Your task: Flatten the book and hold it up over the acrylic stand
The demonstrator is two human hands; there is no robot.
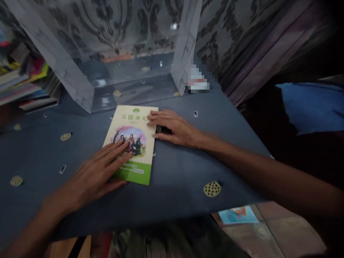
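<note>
A thin book (135, 143) with a cream and green cover lies flat on the table. Its cover carries green Chinese characters and a round picture of several robed figures under a pink tree. My left hand (103, 170) rests on the lower left of the cover, fingers stretched out over the picture. At the book's upper right edge lies my right hand (176, 129), its fingers extended and its fingertips on the cover's border. Neither hand is wrapped round anything.
A clear plastic box or rack (83, 91) stands behind the book. Stacked books (40, 91) are at the far left. The table's blue cloth (182, 193) has a pineapple print. A blue packet (239, 215) lies below the front edge, and blue fabric (314, 105) is at right.
</note>
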